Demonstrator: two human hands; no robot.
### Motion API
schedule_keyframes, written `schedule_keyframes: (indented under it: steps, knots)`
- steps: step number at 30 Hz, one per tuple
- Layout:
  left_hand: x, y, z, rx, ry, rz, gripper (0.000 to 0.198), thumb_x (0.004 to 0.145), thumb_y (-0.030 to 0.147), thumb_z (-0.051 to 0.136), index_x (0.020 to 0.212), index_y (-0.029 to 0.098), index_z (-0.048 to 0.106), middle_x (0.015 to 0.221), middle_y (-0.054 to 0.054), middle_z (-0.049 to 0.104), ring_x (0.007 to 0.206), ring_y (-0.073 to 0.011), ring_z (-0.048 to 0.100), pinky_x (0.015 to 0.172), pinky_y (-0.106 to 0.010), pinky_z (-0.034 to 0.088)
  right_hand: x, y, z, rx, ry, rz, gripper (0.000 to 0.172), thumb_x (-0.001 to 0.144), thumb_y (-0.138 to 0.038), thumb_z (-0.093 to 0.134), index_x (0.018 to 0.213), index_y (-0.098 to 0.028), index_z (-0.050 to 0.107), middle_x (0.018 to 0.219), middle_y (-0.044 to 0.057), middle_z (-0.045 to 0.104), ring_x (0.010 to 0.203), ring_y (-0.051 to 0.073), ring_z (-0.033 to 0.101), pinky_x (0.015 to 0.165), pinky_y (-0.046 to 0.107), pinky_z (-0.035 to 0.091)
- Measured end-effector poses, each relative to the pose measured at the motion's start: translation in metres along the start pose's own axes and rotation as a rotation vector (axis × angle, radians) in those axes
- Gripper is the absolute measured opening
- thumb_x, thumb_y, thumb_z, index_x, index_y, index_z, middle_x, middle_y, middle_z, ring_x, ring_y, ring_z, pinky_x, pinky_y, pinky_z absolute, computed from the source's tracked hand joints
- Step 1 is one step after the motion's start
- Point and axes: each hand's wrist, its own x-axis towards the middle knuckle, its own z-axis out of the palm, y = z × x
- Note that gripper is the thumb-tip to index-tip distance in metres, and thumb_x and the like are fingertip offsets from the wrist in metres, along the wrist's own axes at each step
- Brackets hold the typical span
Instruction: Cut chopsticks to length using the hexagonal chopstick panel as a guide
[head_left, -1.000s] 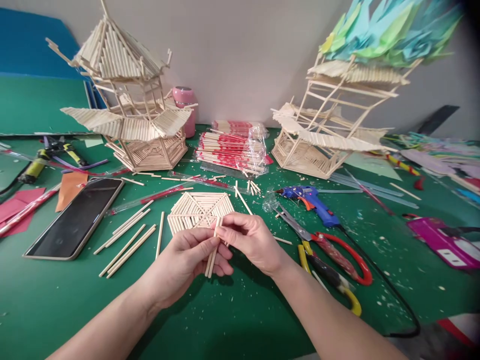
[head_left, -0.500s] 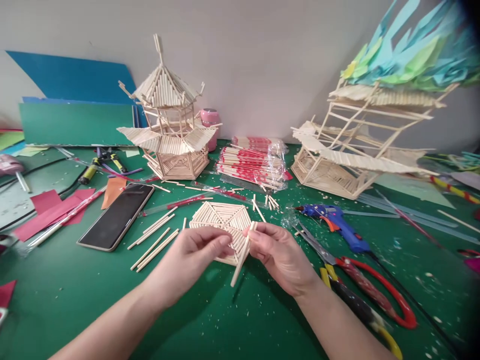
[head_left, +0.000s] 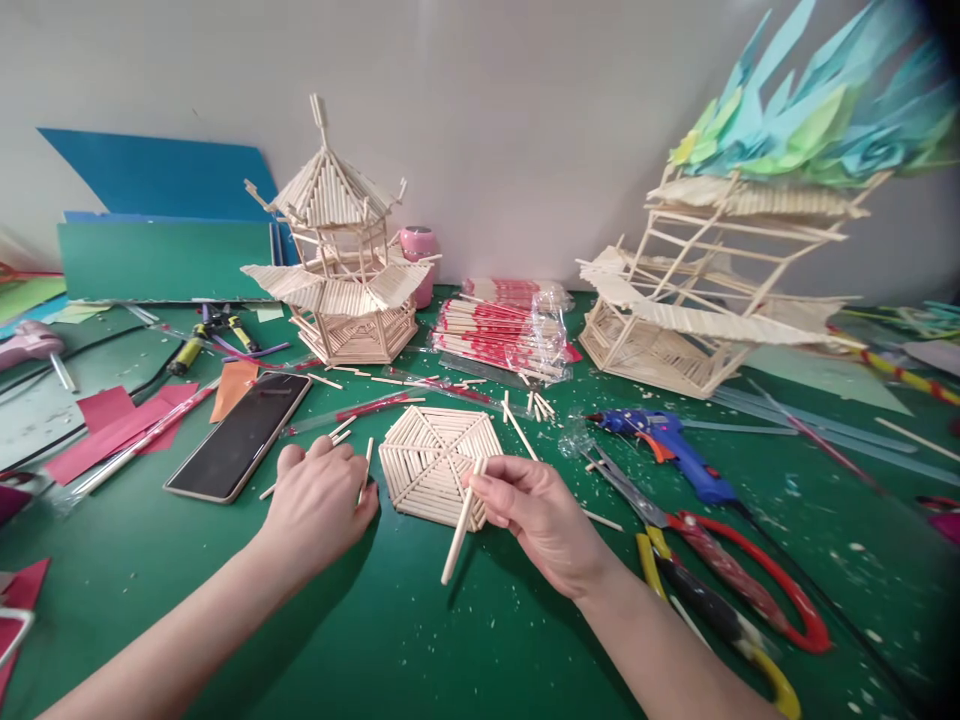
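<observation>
My right hand (head_left: 536, 510) pinches a wooden stick (head_left: 457, 550) between thumb and fingers, slanting down toward me over the near right edge of a flat panel. That panel (head_left: 427, 445) is made of wooden sticks laid in wedges, with spokes meeting at the middle, and lies on the green table. To its left, my left hand (head_left: 319, 500) is palm down with bent fingers, over several loose sticks (head_left: 341, 428). Its fingertips are hidden, so I cannot tell whether it holds one. Another stick (head_left: 368, 460) shows beside its thumb.
Behind stand a stick pagoda (head_left: 341, 270) and a second stick structure (head_left: 697, 290) topped with paper. Bagged sticks (head_left: 499, 335) lie between them. Right are a blue glue gun (head_left: 675, 450), red-handled scissors (head_left: 750, 570) and yellow-handled pliers (head_left: 705, 600); left, a phone (head_left: 236, 440).
My left hand has moved left, away from my right hand, and down over the loose sticks. My right hand still holds its stick, slightly lower and to the left. The whole panel is now less covered.
</observation>
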Motion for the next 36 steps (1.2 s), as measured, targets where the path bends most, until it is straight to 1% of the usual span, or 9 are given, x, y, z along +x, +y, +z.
schedule_keyframes:
  steps: [3, 7, 9, 11, 15, 18, 24, 28, 36]
  knots:
    - [0.0, 0.001, 0.001, 0.001, -0.008, -0.019, 0.029, 0.079, 0.021, 0.036, 0.059, 0.017, 0.057, 0.069, -0.008, 0.065, 0.079, -0.026, 0.056, 0.062, -0.035, 0.028, 0.0, 0.002, 0.0, -0.016, -0.019, 0.001, 0.019, 0.07, -0.033, 0.069, 0.064, -0.016, 0.064, 0.053, -0.006, 0.038, 0.049, 0.007, 0.029, 0.049, 0.025, 0.021]
    - [-0.007, -0.007, -0.004, -0.078, 0.033, -0.1, 0.025, 0.077, 0.023, 0.038, 0.059, 0.018, 0.055, 0.067, -0.007, 0.064, 0.076, -0.0253, 0.055, 0.063, -0.035, 0.03, 0.001, 0.004, 0.0, -0.043, -0.038, -0.012, 0.02, 0.072, -0.034, 0.067, 0.064, -0.016, 0.063, 0.053, -0.007, 0.037, 0.05, 0.007, 0.028, 0.048, 0.025, 0.019]
    - [-0.012, -0.006, -0.011, -0.273, 0.1, -0.147, 0.022, 0.075, 0.027, 0.042, 0.058, 0.019, 0.053, 0.063, -0.005, 0.06, 0.071, -0.023, 0.053, 0.063, -0.034, 0.031, 0.001, 0.004, 0.001, -0.046, -0.041, -0.012, 0.022, 0.071, -0.034, 0.067, 0.061, -0.016, 0.06, 0.053, -0.007, 0.037, 0.049, 0.007, 0.028, 0.048, 0.025, 0.019]
    - [-0.016, 0.001, -0.018, -0.615, 0.135, -0.148, 0.018, 0.072, 0.031, 0.047, 0.059, 0.019, 0.052, 0.061, -0.001, 0.054, 0.064, -0.0181, 0.049, 0.06, -0.03, 0.033, 0.001, 0.004, 0.003, -0.036, -0.043, -0.007, 0.024, 0.07, -0.033, 0.067, 0.056, -0.016, 0.057, 0.051, -0.007, 0.037, 0.048, 0.006, 0.029, 0.047, 0.025, 0.019]
    - [-0.018, 0.027, -0.022, -1.254, -0.195, -0.14, 0.024, 0.073, 0.04, 0.051, 0.06, 0.019, 0.051, 0.054, 0.005, 0.042, 0.052, -0.0113, 0.036, 0.049, -0.024, 0.028, 0.001, 0.005, 0.004, 0.013, -0.018, 0.005, 0.024, 0.068, -0.03, 0.068, 0.055, -0.016, 0.054, 0.05, -0.007, 0.038, 0.047, 0.006, 0.03, 0.046, 0.024, 0.02]
    - [-0.016, 0.043, -0.014, -1.494, -0.283, -0.171, 0.028, 0.074, 0.043, 0.054, 0.062, 0.018, 0.051, 0.056, 0.005, 0.042, 0.055, -0.0104, 0.033, 0.051, -0.022, 0.028, 0.001, 0.007, 0.002, 0.021, 0.011, 0.006, 0.025, 0.069, -0.031, 0.067, 0.054, -0.016, 0.052, 0.047, -0.008, 0.039, 0.045, 0.006, 0.031, 0.046, 0.023, 0.022]
    - [-0.017, 0.05, -0.006, -1.623, -0.273, -0.127, 0.026, 0.075, 0.04, 0.059, 0.064, 0.016, 0.056, 0.069, 0.002, 0.054, 0.064, -0.0107, 0.045, 0.06, -0.022, 0.035, 0.001, 0.006, 0.0, 0.018, 0.032, 0.006, 0.024, 0.068, -0.031, 0.066, 0.055, -0.016, 0.053, 0.045, -0.008, 0.043, 0.044, 0.005, 0.035, 0.047, 0.022, 0.026]
    - [-0.017, 0.049, -0.005, -1.706, -0.356, -0.176, 0.023, 0.074, 0.039, 0.062, 0.069, 0.017, 0.058, 0.063, 0.002, 0.057, 0.06, -0.0113, 0.054, 0.059, -0.022, 0.039, 0.002, 0.005, 0.0, 0.015, 0.035, 0.002, 0.022, 0.067, -0.029, 0.067, 0.056, -0.015, 0.055, 0.045, -0.007, 0.044, 0.044, 0.005, 0.036, 0.047, 0.022, 0.027]
    - [-0.014, 0.05, -0.005, -1.717, -0.353, -0.186, 0.022, 0.074, 0.035, 0.063, 0.065, 0.016, 0.058, 0.059, 0.001, 0.061, 0.058, -0.0115, 0.057, 0.059, -0.022, 0.042, 0.001, 0.007, 0.001, -0.004, 0.057, -0.046, 0.022, 0.065, -0.03, 0.07, 0.057, -0.015, 0.057, 0.047, -0.008, 0.044, 0.045, 0.005, 0.035, 0.045, 0.021, 0.027]
